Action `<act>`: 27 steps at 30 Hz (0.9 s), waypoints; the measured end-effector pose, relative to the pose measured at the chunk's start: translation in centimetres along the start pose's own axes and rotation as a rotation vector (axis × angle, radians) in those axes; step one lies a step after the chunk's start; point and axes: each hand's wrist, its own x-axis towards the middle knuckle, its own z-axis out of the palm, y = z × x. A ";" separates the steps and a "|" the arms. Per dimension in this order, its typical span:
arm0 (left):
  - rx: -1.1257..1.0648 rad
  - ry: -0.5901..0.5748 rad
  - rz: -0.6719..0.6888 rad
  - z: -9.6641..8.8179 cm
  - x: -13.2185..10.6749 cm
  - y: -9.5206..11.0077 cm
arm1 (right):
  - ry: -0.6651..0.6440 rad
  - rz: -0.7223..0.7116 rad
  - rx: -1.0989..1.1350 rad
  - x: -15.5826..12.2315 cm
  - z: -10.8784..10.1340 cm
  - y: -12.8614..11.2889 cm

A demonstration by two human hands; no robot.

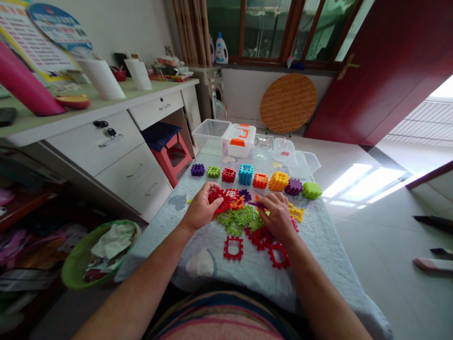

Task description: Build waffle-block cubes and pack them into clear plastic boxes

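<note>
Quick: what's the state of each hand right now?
Left hand: closed on a red interlocking piece.
Right hand: fingers curled at a purple piece; whether it grips it cannot be told.

This is a lived-in home room, part utility corner, part play space. At ten o'clock stands a cluttered white drawer unit (116, 141), with posters (38, 38) on the wall above. At twelve there's a washing machine (211, 92) and a detergent bottle (221, 48) on the sill of a wood-framed window (265, 28). A round folding table (288, 102) leans at one o'clock beside a dark red door (382, 61). There's a tiled floor (389, 264), and bright toy pieces (233, 248) lie on the quilt-covered worktop (318, 231).
</note>
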 end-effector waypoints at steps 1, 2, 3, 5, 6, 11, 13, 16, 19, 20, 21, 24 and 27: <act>0.041 -0.016 0.006 -0.2 0.0 0.0 | -0.031 -0.015 0.021 0.0 -0.1 -0.1; 0.087 -0.038 0.011 -0.4 -0.1 0.0 | -0.066 -0.026 0.058 0.0 -0.2 -0.2; 0.128 -0.062 0.011 -0.5 -0.1 -0.1 | -0.093 -0.026 0.104 0.0 -0.3 -0.2; 0.168 -0.094 0.002 -0.6 -0.2 -0.1 | -0.081 0.015 0.179 0.0 -0.5 0.0; 0.168 -0.099 -0.004 -0.6 -0.1 -0.2 | -0.046 0.049 0.198 0.0 -0.6 0.3; 0.220 -0.108 0.046 -0.7 2.2 -0.4 | 0.120 0.153 0.182 0.0 -0.7 1.8; 0.269 -0.140 0.083 -0.5 3.8 -0.3 | 0.136 0.164 0.166 0.0 -0.6 2.1; 0.315 -0.223 0.114 0.2 6.1 -0.1 | 0.124 0.168 0.143 -0.1 -0.2 2.2; 0.413 -0.297 0.140 1.0 7.6 -0.1 | 0.115 0.172 0.132 -0.2 0.2 2.4; 0.467 -0.314 0.154 1.2 7.9 -0.2 | 0.113 0.173 0.131 -0.3 0.2 2.5; 0.524 -0.325 0.172 1.3 8.0 -0.4 | 0.113 0.175 0.130 -0.3 0.3 2.5; 0.644 -0.344 0.221 1.3 8.1 -0.7 | 0.114 0.178 0.130 -0.4 0.4 2.7; 0.640 -0.418 0.210 0.7 8.0 -0.7 | 0.110 0.177 0.130 -0.4 0.4 2.6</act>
